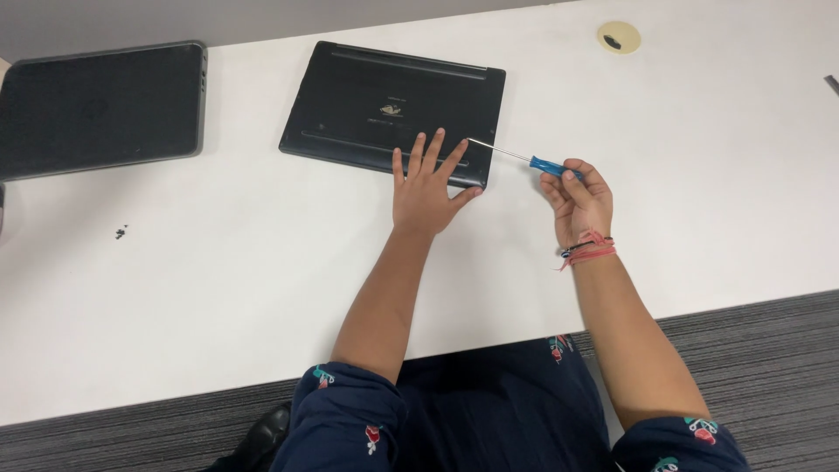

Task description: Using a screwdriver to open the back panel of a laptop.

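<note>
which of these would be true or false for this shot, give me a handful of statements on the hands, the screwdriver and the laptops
1. The left hand lies flat with fingers spread on the black laptop. True.
2. The right hand holds a red-handled screwdriver. False: the screwdriver has a blue handle.
3. The screwdriver's metal tip points toward the black laptop's right edge. True.
4. The black laptop stands open with its screen lit. False: it lies closed, underside up, on the white table.
5. A second dark device lies at the table's far left. True.
6. Both hands grip the screwdriver. False: only the right hand holds it.
</note>
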